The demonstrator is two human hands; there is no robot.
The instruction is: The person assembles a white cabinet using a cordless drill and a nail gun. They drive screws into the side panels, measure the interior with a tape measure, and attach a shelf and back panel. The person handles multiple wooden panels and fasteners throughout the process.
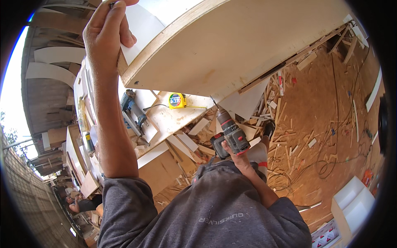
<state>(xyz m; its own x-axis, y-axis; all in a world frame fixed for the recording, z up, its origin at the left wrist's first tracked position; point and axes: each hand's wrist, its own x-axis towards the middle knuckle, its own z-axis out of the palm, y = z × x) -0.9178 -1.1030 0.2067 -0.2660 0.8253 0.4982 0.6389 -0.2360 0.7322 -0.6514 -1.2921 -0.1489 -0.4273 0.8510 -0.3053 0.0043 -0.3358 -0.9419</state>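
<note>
My left hand is raised at the top left, fingers pinched together beside the edge of a large pale wooden panel with a white face. A small dark tip shows at the fingers, too little to name. Lower and to the right, my right hand grips a black and red cordless drill by its handle. The drill's thin bit points up toward the panel's lower edge, apparently apart from it. A yellow tape measure lies on the workbench below the panel, with some tape drawn out.
A blue power tool lies on the bench beside my left forearm. Wood offcuts are heaped below the bench and across the brown floor. A cable loops over the floor. White boxes stand lower right. Another person is far left.
</note>
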